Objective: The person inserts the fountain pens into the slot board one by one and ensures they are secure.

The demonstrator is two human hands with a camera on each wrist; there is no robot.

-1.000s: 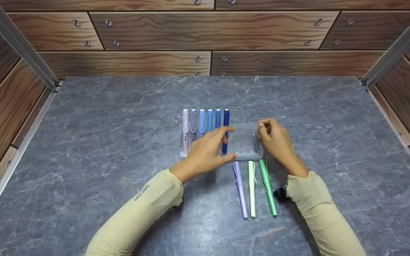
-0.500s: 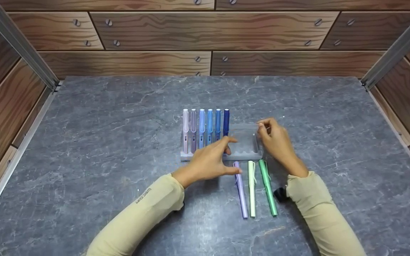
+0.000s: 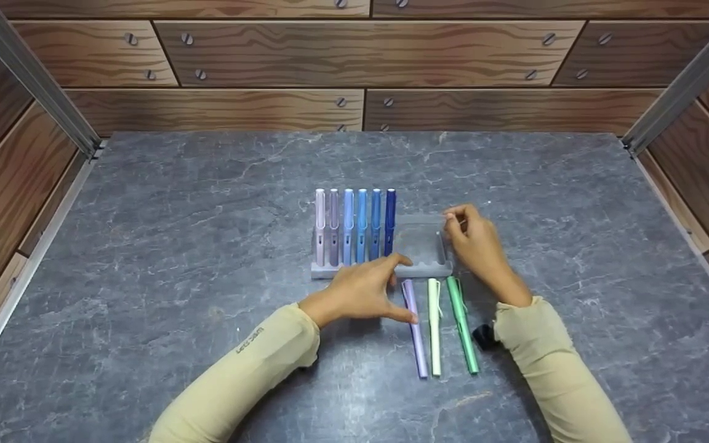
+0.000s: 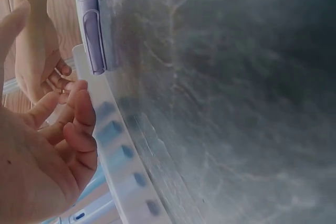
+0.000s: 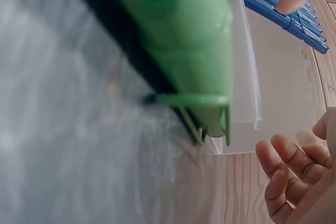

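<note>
A: Clear pen tray (image 3: 419, 246) on the tabletop (image 3: 176, 215); six pens (image 3: 354, 224) fill its left slots, right slots bare. Left hand (image 3: 360, 289), fingers loosely spread and holding nothing, sits at the tray's front edge, thumb tip beside the lilac pen (image 3: 415, 326).

B: Right hand (image 3: 477, 246)?

A: Fingers curled at the tray's right end, apparently steadying it. Judged step: fetching the lilac pen; it wants a pinch, then a lift into the next free slot.

B: Wrist views?

A: Right wrist shows the green pen (image 5: 178, 40) and its clip up close; left wrist shows the tray's notches (image 4: 113, 129).
</note>
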